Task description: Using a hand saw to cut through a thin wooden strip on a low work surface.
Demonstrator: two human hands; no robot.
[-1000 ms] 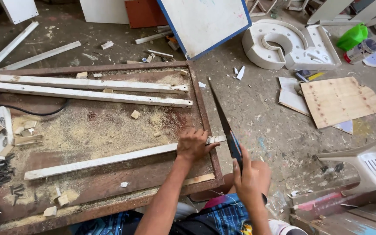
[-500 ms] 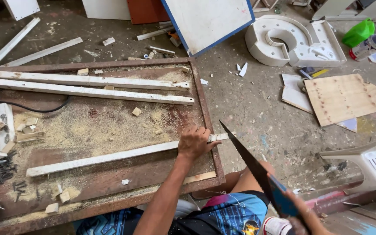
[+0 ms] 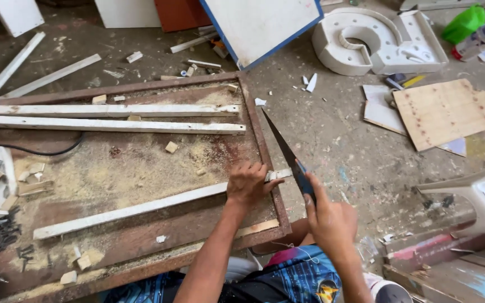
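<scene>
White-painted wooden strip (image 3: 141,206) lies across the sawdusty surface (image 3: 113,168), its end pinned under the left hand (image 3: 246,183); the right hand (image 3: 330,220) grips a handsaw (image 3: 287,154) just beside it.

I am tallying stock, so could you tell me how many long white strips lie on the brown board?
3: two strips side by side at its far edge, one under the left hand nearer the person.
</scene>
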